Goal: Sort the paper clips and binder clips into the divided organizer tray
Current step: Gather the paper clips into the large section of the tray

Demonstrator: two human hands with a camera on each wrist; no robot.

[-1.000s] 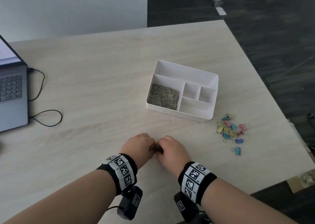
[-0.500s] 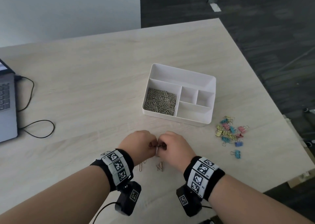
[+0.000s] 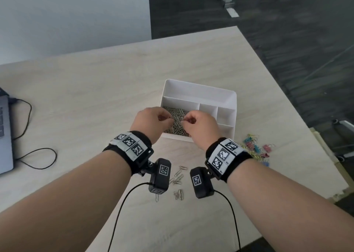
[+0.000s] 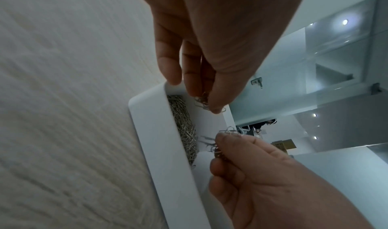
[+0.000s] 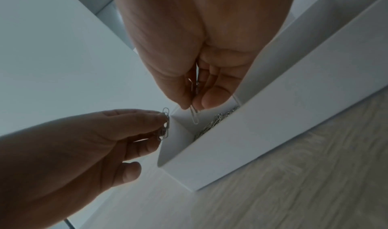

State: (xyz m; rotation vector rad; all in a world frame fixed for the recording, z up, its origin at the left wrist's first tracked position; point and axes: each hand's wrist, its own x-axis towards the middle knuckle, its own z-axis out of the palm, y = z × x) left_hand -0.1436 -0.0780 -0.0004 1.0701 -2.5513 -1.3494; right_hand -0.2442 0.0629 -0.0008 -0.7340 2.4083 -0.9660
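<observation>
A white divided organizer tray (image 3: pixel 200 91) sits mid-table, and its left compartment holds a heap of silver paper clips (image 3: pixel 177 126). Both hands hover over that compartment. My left hand (image 3: pixel 168 117) pinches a small bunch of paper clips (image 4: pixel 202 101) between thumb and fingers. A little to its right, my right hand (image 3: pixel 183 119) pinches a few more paper clips (image 5: pixel 194 115). Several loose paper clips (image 3: pixel 178 177) lie on the table near me. Colourful binder clips (image 3: pixel 256 150) are scattered right of the tray.
The tray's other compartments (image 3: pixel 207 110) hold nothing. A laptop (image 3: pixel 4 136) and its black cable (image 3: pixel 38 155) lie at the far left. The table edge (image 3: pixel 316 136) runs close behind the binder clips.
Both hands rose from the table near me and moved forward over the tray's paper clip compartment, each carrying clips. Several clips stayed on the table where the hands were.
</observation>
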